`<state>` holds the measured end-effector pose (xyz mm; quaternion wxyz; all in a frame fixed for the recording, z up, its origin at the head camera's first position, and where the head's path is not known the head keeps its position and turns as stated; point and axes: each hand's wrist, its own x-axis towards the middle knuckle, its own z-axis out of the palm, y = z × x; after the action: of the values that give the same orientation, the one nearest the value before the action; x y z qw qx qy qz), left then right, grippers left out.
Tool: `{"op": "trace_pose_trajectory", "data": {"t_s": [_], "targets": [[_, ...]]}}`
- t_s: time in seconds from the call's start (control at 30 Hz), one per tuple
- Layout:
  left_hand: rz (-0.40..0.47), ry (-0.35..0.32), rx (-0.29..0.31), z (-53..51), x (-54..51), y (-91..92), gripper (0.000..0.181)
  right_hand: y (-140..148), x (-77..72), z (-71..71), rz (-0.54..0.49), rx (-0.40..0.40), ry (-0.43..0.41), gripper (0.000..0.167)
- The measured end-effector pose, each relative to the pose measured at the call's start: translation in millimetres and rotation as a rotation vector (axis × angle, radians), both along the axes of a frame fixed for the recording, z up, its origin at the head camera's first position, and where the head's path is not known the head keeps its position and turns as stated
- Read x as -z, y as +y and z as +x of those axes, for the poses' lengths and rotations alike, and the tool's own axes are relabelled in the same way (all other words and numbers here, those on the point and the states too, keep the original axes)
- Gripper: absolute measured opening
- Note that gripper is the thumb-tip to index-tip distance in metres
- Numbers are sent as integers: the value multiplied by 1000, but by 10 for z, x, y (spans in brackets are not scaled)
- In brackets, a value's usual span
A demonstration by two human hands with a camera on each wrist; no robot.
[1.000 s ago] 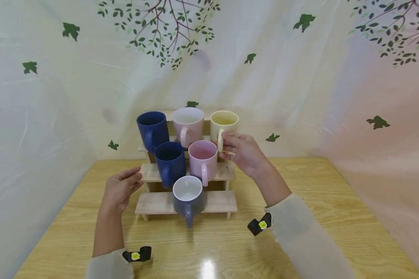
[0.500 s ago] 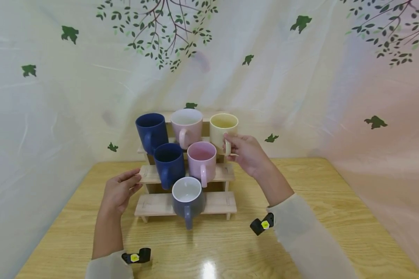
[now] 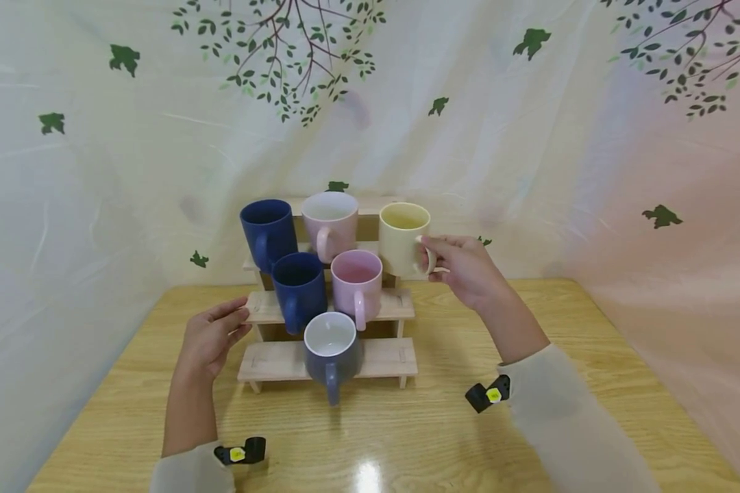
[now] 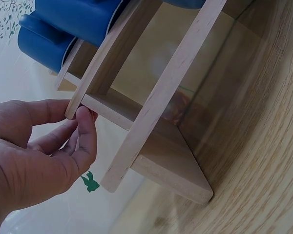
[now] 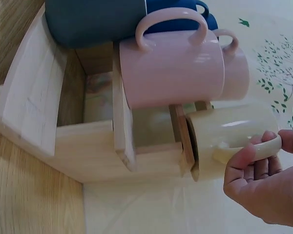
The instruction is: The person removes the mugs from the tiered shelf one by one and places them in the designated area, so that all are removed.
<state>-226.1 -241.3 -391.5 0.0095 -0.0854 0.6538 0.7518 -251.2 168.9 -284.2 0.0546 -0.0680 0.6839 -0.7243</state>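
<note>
My right hand (image 3: 465,267) pinches the handle of a pale yellow mug (image 3: 401,250) at the right end of the top step. The mug is upright, its handle turned toward the right; in the right wrist view its base is beside the step edge (image 5: 183,139), and I cannot tell if they touch. My left hand (image 3: 212,339) grips the left end of the stepped wooden stand (image 3: 268,308) at the middle step, thumb and fingers on the board (image 4: 80,92).
On the top step are a dark blue mug (image 3: 269,236) and a light pink mug (image 3: 330,229). The middle step bears another blue mug (image 3: 300,291) and a pink mug (image 3: 356,284). A grey mug (image 3: 333,352) is on the lowest step. Under the stand is a wooden table (image 3: 407,438).
My right hand has moved to the right with the yellow mug. The mug's handle has swung from facing front to facing right. My left hand stays on the stand.
</note>
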Motion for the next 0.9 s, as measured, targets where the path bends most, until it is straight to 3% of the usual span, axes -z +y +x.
{"op": "trace_pose_trajectory", "data": {"t_s": [0.27, 0.57, 0.9], "targets": [[-3, 0, 3, 6, -4, -10, 51, 236, 41, -11, 96, 18, 46, 36], [-4, -1, 7, 15, -15, 8, 51, 550, 108, -14, 4, 68, 58, 26], [-1, 11, 15, 32, -28, 7, 51, 956, 278, -38, 19, 152, 88, 40]]}}
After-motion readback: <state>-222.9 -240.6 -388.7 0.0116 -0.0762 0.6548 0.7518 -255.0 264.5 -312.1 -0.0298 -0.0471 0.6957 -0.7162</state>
